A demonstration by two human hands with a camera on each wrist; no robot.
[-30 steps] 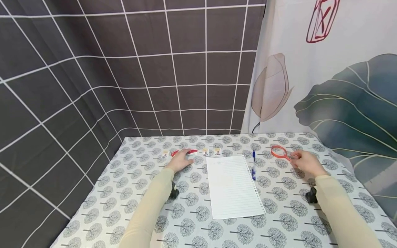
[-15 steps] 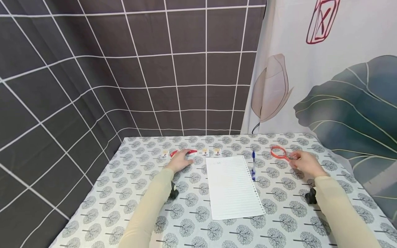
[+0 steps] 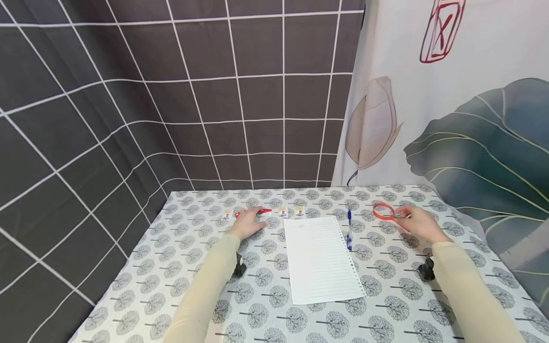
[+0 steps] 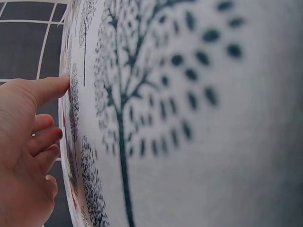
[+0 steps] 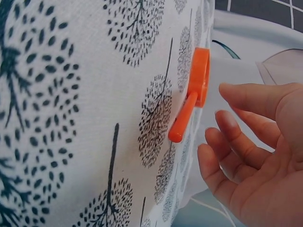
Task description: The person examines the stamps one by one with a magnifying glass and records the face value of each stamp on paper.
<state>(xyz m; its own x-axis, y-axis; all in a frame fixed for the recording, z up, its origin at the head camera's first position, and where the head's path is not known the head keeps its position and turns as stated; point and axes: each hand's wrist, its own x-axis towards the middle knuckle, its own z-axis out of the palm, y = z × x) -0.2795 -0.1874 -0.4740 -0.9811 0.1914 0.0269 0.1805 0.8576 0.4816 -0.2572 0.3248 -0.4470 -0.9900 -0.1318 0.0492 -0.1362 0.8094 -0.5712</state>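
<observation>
An orange-red magnifying glass [image 3: 383, 217] lies on the patterned tablecloth at the right. My right hand [image 3: 418, 221] hovers beside its handle [image 5: 182, 123]; in the right wrist view the loosely bent fingers hold nothing and stand apart from it. At the left, my left hand [image 3: 249, 224] rests on the cloth, over a red-and-white flat item [image 3: 266, 211] that it partly hides. The left wrist view has the thumb of the left hand [image 4: 23, 142] against the cloth and the other fingers loosely bent; whether they touch the item cannot be seen.
A sheet of lined paper [image 3: 323, 262] lies mid-table, with a blue pen [image 3: 349, 231] along its right side. Small printed cards [image 3: 299, 211] lie in a row behind the paper. A dark gridded curtain [image 3: 266, 95] closes off the back.
My right hand has shifted slightly off the magnifying glass's handle, and more of the handle shows below the fingers. The left hand stays in place.
</observation>
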